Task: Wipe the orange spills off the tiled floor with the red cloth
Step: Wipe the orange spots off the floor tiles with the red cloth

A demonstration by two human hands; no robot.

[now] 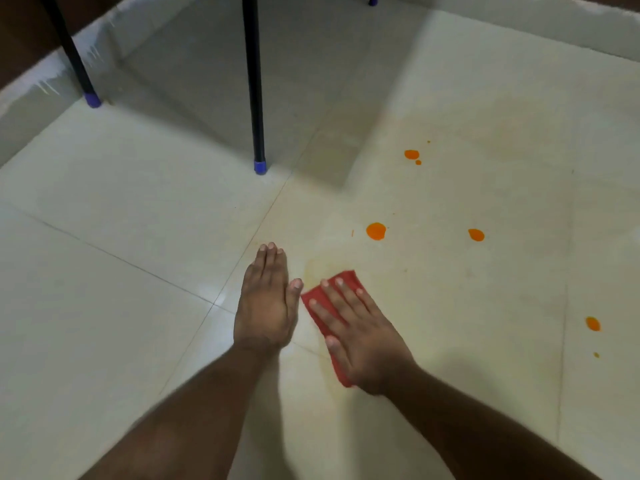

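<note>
With the right hand [363,336] spread flat on the red cloth [327,308] and the left hand [266,303] flat beside it, press evenly and sweep toward one o'clock over the nearest orange spill [376,231].

The red cloth [337,292] lies folded flat on the pale tiled floor [121,209], amid a faint yellowish smear. Orange spills dot the tiles beyond it: a round blob [375,231] nearest, smaller drops [476,234] farther right.
</note>
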